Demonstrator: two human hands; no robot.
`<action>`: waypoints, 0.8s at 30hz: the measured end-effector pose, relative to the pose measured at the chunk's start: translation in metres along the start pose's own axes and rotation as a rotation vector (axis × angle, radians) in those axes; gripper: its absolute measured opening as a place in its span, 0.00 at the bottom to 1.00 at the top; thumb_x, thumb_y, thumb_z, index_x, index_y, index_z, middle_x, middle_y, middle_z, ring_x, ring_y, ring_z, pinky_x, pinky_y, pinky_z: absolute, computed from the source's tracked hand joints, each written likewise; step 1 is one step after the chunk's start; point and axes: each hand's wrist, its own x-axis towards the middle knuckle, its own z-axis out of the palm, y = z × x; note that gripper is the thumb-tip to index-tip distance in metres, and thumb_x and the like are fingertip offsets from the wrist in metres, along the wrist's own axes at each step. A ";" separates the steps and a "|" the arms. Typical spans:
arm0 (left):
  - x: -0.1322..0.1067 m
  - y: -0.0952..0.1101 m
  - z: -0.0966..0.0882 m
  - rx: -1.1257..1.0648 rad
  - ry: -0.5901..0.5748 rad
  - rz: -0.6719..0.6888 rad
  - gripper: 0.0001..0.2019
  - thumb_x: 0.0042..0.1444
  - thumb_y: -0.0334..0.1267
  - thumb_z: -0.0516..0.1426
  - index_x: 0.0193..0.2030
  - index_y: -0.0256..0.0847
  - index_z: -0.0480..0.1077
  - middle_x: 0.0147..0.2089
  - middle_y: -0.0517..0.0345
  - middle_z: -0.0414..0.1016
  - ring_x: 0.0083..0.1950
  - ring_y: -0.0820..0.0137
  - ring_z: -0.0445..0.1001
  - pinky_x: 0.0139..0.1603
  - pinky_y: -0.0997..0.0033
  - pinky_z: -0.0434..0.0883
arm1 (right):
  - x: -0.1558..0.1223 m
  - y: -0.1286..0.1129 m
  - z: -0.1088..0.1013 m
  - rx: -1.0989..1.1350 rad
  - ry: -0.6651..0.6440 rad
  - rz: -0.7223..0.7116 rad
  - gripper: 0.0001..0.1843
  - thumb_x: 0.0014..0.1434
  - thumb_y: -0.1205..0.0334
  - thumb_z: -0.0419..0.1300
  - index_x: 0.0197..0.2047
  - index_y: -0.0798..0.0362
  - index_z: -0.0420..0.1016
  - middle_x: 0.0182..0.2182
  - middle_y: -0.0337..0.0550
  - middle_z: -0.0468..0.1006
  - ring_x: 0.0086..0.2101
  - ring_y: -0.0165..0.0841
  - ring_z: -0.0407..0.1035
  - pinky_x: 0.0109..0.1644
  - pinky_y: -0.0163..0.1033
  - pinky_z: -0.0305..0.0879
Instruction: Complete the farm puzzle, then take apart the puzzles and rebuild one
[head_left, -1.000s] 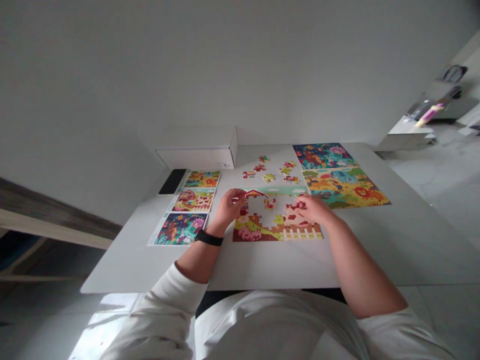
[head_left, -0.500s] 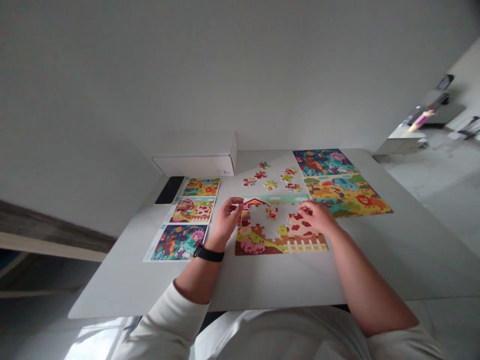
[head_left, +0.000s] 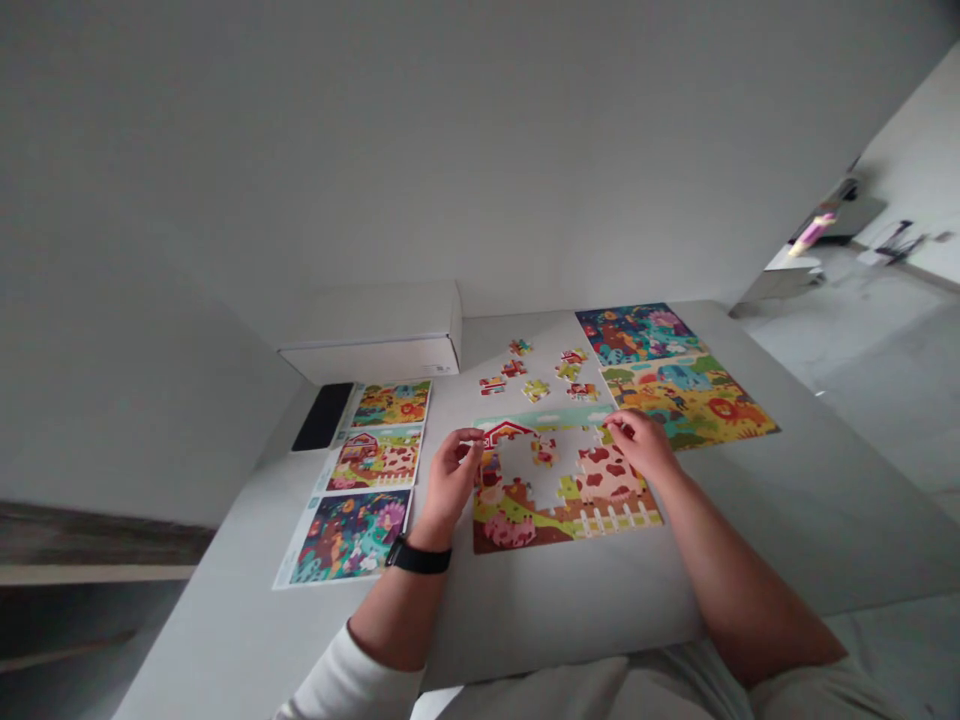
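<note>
A partly assembled farm jigsaw puzzle (head_left: pixel 517 530) lies on the table, with a gap in its middle. A loose puzzle piece (head_left: pixel 544 452) sits inside that gap. At the puzzle's upper left edge is my left hand (head_left: pixel 454 480), its thumb and index finger slightly apart beside the red barn roof. My right hand (head_left: pixel 643 442) is at the upper right edge, above the spotted cow (head_left: pixel 606 478). Its fingertips are pressed together; whatever is between them is too small to tell. Several loose puzzle pieces (head_left: pixel 535 390) lie beyond the puzzle.
Three picture sheets (head_left: pixel 375 458) lie to the left beside a black phone (head_left: pixel 322 416). A white box (head_left: pixel 371 355) stands against the wall. At the right are a dark-blue completed puzzle (head_left: pixel 637 332) and a yellow animal puzzle (head_left: pixel 694 400).
The view has shifted, so the table items appear lower. My right hand has moved a little rightward, to the puzzle's upper right edge. My left hand stays by the left edge.
</note>
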 end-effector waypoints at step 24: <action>0.010 0.004 -0.014 -0.132 0.007 -0.050 0.19 0.58 0.52 0.69 0.48 0.42 0.75 0.33 0.63 0.72 0.25 0.78 0.64 0.21 0.79 0.65 | 0.147 -0.053 0.044 -0.151 -0.400 -0.011 0.12 0.61 0.69 0.69 0.48 0.48 0.86 0.42 0.44 0.88 0.40 0.36 0.81 0.48 0.39 0.74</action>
